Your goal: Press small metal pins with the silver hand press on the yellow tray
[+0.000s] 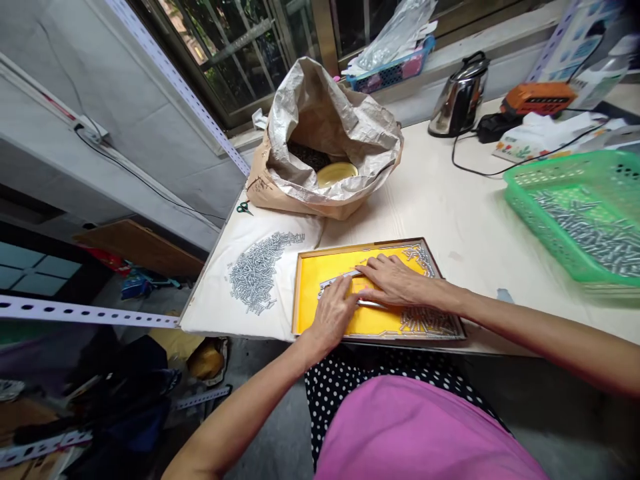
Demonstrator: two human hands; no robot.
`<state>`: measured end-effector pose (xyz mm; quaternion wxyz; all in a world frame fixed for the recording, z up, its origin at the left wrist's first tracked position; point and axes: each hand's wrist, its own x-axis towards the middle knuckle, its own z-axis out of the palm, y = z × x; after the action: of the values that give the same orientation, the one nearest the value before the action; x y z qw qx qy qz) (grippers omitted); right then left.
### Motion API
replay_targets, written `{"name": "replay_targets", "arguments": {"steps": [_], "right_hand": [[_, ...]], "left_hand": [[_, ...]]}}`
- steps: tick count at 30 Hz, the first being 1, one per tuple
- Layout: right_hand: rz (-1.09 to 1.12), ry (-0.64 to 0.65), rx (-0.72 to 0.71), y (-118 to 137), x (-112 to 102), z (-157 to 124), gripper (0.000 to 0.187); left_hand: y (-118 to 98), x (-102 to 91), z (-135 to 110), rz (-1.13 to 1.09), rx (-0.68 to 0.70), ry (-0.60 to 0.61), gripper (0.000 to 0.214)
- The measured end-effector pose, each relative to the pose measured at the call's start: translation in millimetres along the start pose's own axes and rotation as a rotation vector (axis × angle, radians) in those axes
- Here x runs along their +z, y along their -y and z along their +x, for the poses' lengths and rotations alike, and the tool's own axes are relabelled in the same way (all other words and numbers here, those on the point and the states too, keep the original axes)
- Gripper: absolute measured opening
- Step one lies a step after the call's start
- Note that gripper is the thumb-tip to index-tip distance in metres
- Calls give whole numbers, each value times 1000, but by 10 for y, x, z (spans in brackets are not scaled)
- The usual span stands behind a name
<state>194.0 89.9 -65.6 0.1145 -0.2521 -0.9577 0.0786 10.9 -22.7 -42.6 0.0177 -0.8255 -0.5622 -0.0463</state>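
A yellow tray (306, 293) with a brown rim lies at the near edge of the table, small metal screws scattered along its right and bottom sides. My left hand (333, 313) lies over the middle of the tray, fingers bent down onto a row of screws (330, 283). My right hand (395, 280) rests flat beside it, fingers stretched out to the left and pressing on the same row. Neither hand is lifting anything that I can make out.
A heap of loose screws (257, 270) lies on white cloth left of the tray. A crumpled paper sack (325, 127) holding a yellow bowl stands behind. A green basket (575, 213) of screws sits at the right, with a kettle (460, 97) and cables at the back.
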Motion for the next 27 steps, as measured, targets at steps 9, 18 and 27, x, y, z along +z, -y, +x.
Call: {"name": "replay_targets", "arguments": {"steps": [9,18,27], "right_hand": [[-49,-164,-81,-387,155,31,41],[42,-185,-53,-496,96,-249,39],[98,-173,10,-446,-7,-280,41]], "left_hand": [[-29,-101,-64,-149,99,-44,22],[1526,-255,-445,172,-675,-63,26],[1869,-161,-309,362,-355,246,30]]}}
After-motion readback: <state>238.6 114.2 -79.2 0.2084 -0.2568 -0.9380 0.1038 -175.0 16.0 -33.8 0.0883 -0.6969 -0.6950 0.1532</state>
